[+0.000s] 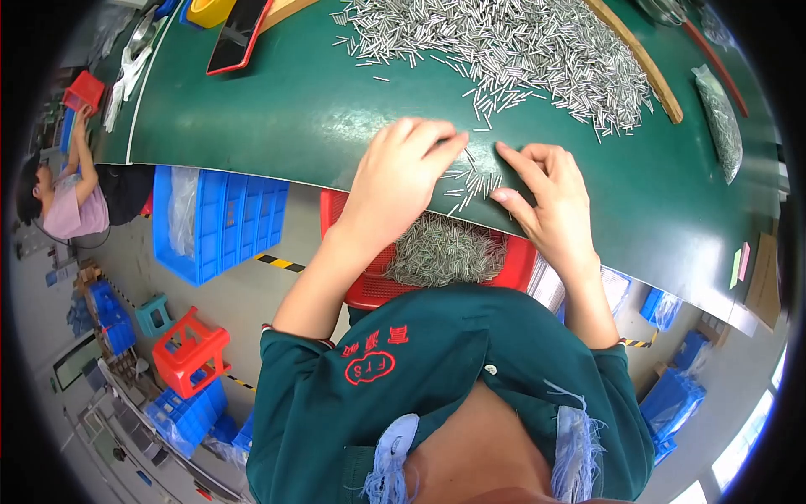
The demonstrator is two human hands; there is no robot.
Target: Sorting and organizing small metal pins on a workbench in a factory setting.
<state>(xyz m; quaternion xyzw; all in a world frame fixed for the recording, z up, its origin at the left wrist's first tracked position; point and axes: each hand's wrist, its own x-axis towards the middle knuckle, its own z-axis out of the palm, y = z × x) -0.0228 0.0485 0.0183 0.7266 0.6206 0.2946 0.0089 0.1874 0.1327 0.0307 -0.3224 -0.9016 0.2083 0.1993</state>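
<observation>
A small cluster of short silver metal pins (474, 186) lies near the table's front edge, between my two hands. My left hand (395, 172) is on the cluster's left side, its fingers bent and thumb and fingertips together; whatever they pinch is too small to make out. To the right, my right hand (550, 189) rests by the pins, index finger and thumb apart, holding nothing visible. Beyond them spreads a large heap of similar pins (504, 42). Below the table edge, a red basket (520, 267) at my lap holds many more pins (449, 252).
Wooden strips (642, 63) border the heap on the green table (277, 126). A red-edged dark device (239, 38) lies far left, a filled clear bag (719, 126) far right. Blue crates (222, 223) and a red stool (189, 353) stand left. Another person (75, 197) works there.
</observation>
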